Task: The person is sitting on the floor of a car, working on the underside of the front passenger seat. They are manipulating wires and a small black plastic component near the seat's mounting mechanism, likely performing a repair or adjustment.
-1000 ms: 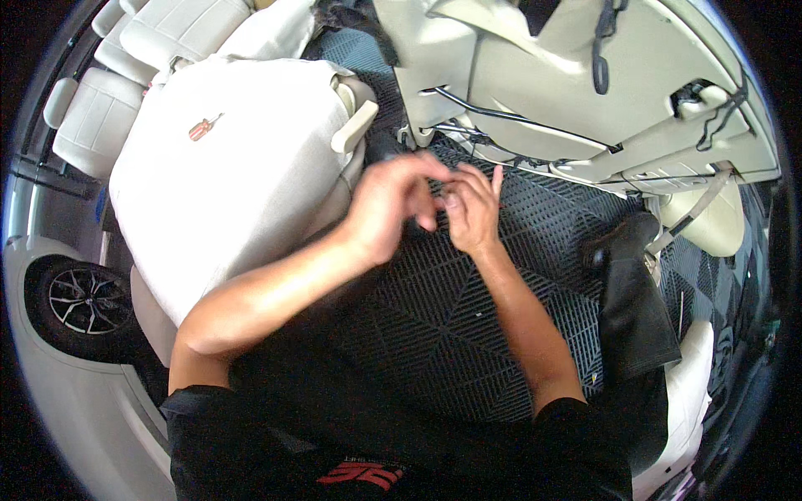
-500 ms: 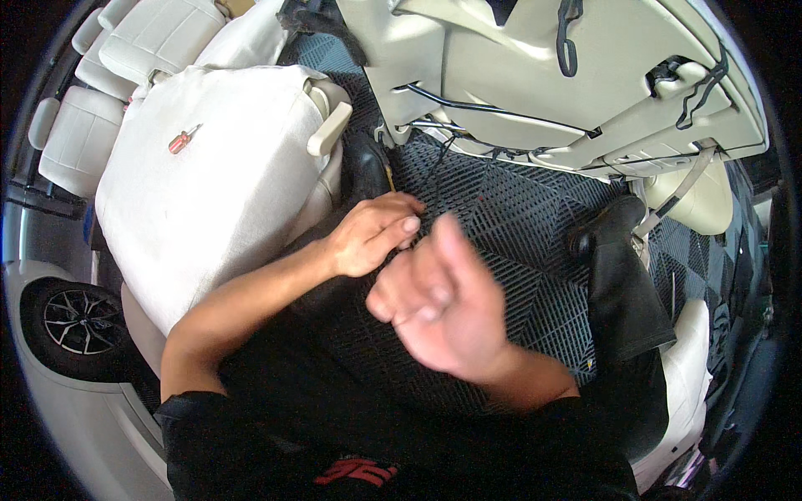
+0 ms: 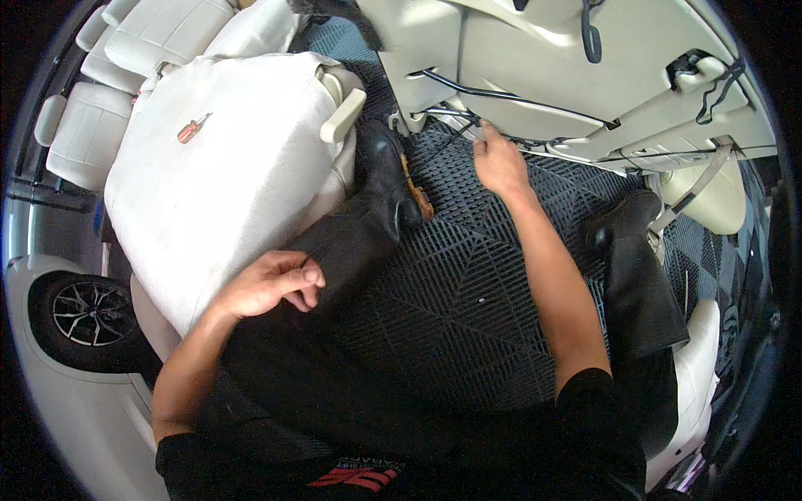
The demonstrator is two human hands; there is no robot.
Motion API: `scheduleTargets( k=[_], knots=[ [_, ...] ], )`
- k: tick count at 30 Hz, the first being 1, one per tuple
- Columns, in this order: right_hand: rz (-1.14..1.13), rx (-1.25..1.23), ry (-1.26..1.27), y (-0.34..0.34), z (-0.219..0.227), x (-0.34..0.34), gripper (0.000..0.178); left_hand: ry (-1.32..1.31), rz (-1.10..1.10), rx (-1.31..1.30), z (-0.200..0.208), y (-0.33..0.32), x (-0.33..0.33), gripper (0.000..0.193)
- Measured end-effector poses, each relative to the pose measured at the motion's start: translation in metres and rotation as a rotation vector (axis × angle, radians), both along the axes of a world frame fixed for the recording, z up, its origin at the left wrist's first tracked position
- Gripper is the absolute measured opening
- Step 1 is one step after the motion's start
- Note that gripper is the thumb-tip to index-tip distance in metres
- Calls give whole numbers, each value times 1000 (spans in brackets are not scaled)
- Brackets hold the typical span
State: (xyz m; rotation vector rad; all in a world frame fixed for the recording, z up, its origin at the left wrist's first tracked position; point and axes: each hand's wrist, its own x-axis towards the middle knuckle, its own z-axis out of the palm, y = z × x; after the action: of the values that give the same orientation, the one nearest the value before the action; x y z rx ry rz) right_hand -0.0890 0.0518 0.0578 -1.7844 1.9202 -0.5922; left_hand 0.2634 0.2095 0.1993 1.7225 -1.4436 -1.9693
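Black shirt (image 3: 476, 447), nearest; left hand (image 3: 274, 282), loosely half-open, near trouser leg (image 3: 355, 238); white-covered seat (image 3: 225, 192) bearing red-handled screwdriver (image 3: 190, 129); right hand (image 3: 501, 165), fingertips at dark wiring (image 3: 528, 143) along beige panel (image 3: 526, 54)'s lower edge, grip cannot be told.

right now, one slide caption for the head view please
Right hand near a beige panel's lower edge, left hand loosely curled, screwdriver on white seat.

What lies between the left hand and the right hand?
In the head view, between the left hand and the right hand lie the black left trouser leg, its dark shoe and ribbed floor matting.
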Motion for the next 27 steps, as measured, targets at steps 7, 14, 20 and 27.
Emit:
scheduleTargets(
  k=[7, 14, 20, 27],
  knots=[
    [-102, -67, -1, -15, -24, 0, 38, -370, -680, -268, 17, -9, -28, 36],
    [-285, -298, -223, -24, -65, 6, 24, -354, -278, -426, 9, -23, -44, 59],
    [-352, -525, -313, -26, -87, 9, 22, -442, -443, -1130, -14, -87, -94, 51],
    [-321, -656, -446, -22, -77, 27, 21, -505, 67, -786, -118, -208, -204, 38]
  ],
)
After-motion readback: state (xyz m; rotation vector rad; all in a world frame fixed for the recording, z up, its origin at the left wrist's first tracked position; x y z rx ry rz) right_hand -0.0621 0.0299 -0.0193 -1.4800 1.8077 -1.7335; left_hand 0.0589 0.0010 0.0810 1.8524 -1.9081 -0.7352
